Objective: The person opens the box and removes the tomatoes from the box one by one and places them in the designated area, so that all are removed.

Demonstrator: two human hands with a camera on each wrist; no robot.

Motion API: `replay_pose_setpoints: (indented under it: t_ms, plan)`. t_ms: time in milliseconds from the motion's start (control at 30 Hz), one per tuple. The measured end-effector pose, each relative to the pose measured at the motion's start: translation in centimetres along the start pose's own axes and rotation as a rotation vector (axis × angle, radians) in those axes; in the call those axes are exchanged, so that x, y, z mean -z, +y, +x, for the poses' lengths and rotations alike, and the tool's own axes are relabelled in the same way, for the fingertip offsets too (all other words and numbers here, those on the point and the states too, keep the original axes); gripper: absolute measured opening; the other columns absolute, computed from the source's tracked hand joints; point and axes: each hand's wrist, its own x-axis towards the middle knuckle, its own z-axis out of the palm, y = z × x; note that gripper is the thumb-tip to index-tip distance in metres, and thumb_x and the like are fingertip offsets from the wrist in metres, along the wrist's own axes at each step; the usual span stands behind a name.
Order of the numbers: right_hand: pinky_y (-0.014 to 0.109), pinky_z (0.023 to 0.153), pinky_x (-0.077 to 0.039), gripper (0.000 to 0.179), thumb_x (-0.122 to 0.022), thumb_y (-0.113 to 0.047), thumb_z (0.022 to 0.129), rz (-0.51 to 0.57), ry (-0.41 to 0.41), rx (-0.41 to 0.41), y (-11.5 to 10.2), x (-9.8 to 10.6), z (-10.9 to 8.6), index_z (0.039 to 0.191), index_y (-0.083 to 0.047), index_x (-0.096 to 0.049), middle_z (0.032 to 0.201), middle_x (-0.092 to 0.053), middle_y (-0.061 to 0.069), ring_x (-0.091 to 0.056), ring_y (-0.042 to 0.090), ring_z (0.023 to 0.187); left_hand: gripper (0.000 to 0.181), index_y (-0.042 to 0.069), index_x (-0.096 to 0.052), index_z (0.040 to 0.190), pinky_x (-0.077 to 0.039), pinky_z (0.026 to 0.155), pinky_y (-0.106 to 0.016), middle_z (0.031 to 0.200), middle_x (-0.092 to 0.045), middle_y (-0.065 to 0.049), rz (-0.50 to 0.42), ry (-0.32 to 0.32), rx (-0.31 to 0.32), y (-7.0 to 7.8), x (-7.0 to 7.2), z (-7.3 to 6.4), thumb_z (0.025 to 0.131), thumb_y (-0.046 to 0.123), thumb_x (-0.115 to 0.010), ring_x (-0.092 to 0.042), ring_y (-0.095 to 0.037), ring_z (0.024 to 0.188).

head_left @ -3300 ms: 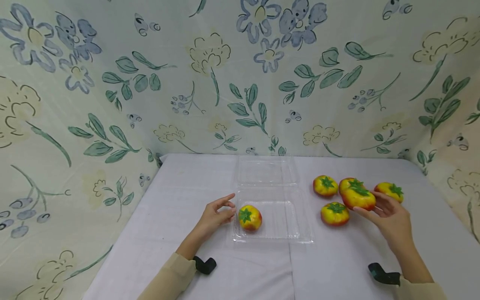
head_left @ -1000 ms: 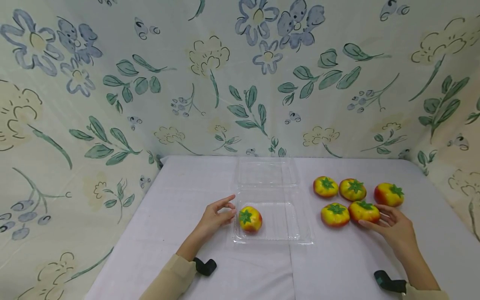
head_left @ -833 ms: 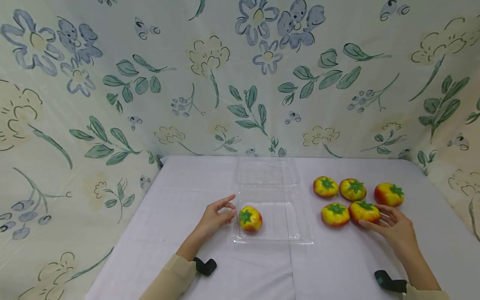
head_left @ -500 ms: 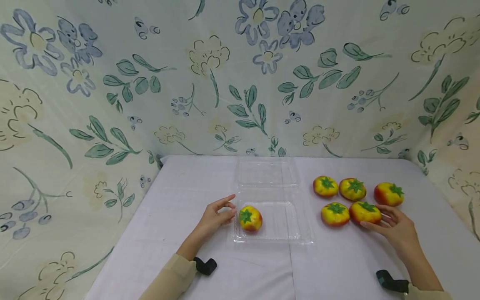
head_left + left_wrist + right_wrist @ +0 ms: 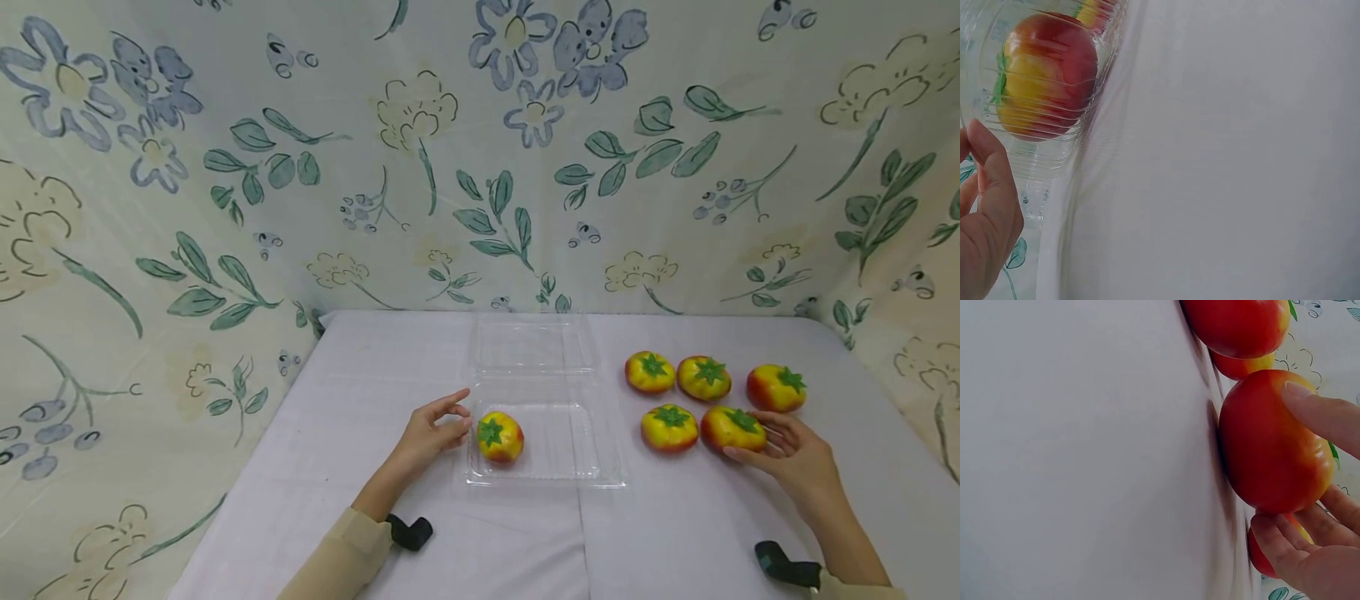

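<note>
My right hand (image 5: 798,467) holds a yellow-red persimmon (image 5: 726,430) with a green leafy top, low at the front right of the group. In the right wrist view its thumb lies along one side of the persimmon (image 5: 1272,444) and the fingers curve round the other. A lidded clear plastic box (image 5: 551,442) lies opened flat, with one persimmon (image 5: 500,437) at the left of its base. At the box's left edge is my left hand (image 5: 431,433), fingers loosely bent, fingertips right by the wall. The left wrist view shows the boxed persimmon (image 5: 1047,75) through the ribbed plastic.
Right of the box sit more persimmons: two at the back (image 5: 649,372), one at the far right (image 5: 776,388) and one in front (image 5: 669,428). A white cloth (image 5: 360,358) covers the table; a floral curtain (image 5: 420,208) hangs behind.
My right hand has lowered its persimmon from over the back row to beside the front one, then shifted it slightly right and turned it. My left hand and the box stay put.
</note>
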Motion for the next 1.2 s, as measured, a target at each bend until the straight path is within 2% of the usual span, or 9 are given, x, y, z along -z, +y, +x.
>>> replay_pose_setpoints:
  t_ms: [167,300,500,600,700,833,933,1067,1200]
  plan:
    - [0.011,0.091,-0.046,0.080,-0.081,-0.038,0.084,0.007,-0.001,0.032,0.5,0.1,0.0,0.146,-0.005,-0.042,0.148,-0.041,0.023,-0.036,0.043,0.136,0.057,0.005,-0.049,0.147,-0.059,0.075,-0.024,0.111,-0.058,-0.009,0.001,0.005,-0.008,-0.2,0.0,0.1,0.095,0.011,-0.070,-0.060,-0.016,0.077]
    - [0.013,0.098,-0.040,0.085,-0.080,-0.038,0.084,0.012,-0.013,0.071,0.2,0.3,-0.2,0.151,-0.007,-0.038,0.154,-0.035,0.025,-0.032,0.041,0.141,0.056,0.004,-0.048,0.147,-0.059,0.074,-0.025,0.110,-0.058,-0.009,-0.001,0.007,-0.010,-0.3,-0.1,0.2,0.095,0.009,-0.069,-0.060,-0.016,0.077]
    - [0.001,0.098,-0.026,0.089,-0.080,-0.037,0.085,-0.008,0.001,0.131,-0.8,0.4,-0.7,0.155,-0.007,-0.033,0.156,-0.030,0.027,-0.025,0.043,0.144,0.056,0.006,-0.050,0.146,-0.059,0.074,-0.023,0.109,-0.058,-0.008,-0.002,0.006,-0.006,0.0,-0.1,0.0,0.094,0.010,-0.070,-0.060,-0.016,0.076]
    - [0.001,0.100,-0.024,0.088,-0.081,-0.035,0.085,-0.009,0.018,0.167,-1.5,0.4,-1.0,0.155,-0.009,-0.034,0.156,-0.031,0.024,-0.024,0.039,0.145,0.056,0.005,-0.050,0.146,-0.059,0.074,-0.024,0.109,-0.058,-0.008,0.000,0.008,-0.011,-0.1,-0.1,0.1,0.094,0.009,-0.070,-0.060,-0.016,0.077]
    - [0.022,0.115,-0.024,0.085,-0.079,-0.034,0.086,0.005,0.032,0.191,-2.4,0.4,-1.4,0.155,-0.011,-0.034,0.157,-0.032,0.022,-0.024,0.036,0.146,0.056,0.005,-0.050,0.146,-0.059,0.075,-0.024,0.109,-0.058,-0.009,0.000,0.010,-0.010,-0.1,-0.1,0.1,0.094,0.009,-0.070,-0.061,-0.016,0.077]
    - [0.048,0.118,-0.022,0.082,-0.077,-0.034,0.089,0.018,0.048,0.198,-3.7,0.1,-1.9,0.155,-0.010,-0.034,0.156,-0.033,0.022,-0.025,0.036,0.146,0.057,0.007,-0.052,0.145,-0.059,0.076,-0.025,0.109,-0.058,-0.010,-0.005,0.008,-0.006,0.1,-0.1,-0.1,0.092,0.010,-0.072,-0.061,-0.016,0.078]
    - [0.036,0.116,-0.028,0.080,-0.077,-0.032,0.089,0.004,0.060,0.209,-4.6,-0.1,-2.3,0.153,-0.009,-0.036,0.155,-0.036,0.021,-0.031,0.037,0.143,0.057,0.007,-0.052,0.145,-0.059,0.077,-0.025,0.110,-0.058,-0.011,0.000,0.005,-0.008,0.0,-0.1,0.0,0.092,0.011,-0.072,-0.062,-0.016,0.077]
    - [0.016,0.104,-0.038,0.075,-0.077,-0.030,0.089,-0.011,0.059,0.233,-5.8,-0.2,-2.7,0.150,-0.007,-0.040,0.149,-0.043,0.022,-0.040,0.041,0.136,0.057,0.007,-0.052,0.146,-0.058,0.077,-0.025,0.110,-0.058,-0.011,0.001,0.001,-0.008,0.0,-0.1,0.0,0.093,0.011,-0.072,-0.062,-0.016,0.077]
    - [0.004,0.092,-0.039,0.070,-0.078,-0.028,0.088,0.007,0.043,0.255,-6.8,-0.7,-3.1,0.145,-0.004,-0.044,0.144,-0.048,0.024,-0.044,0.038,0.132,0.057,0.006,-0.051,0.146,-0.059,0.076,-0.025,0.111,-0.058,-0.012,-0.005,0.003,-0.007,-0.1,-0.1,0.0,0.093,0.010,-0.071,-0.061,-0.016,0.077]
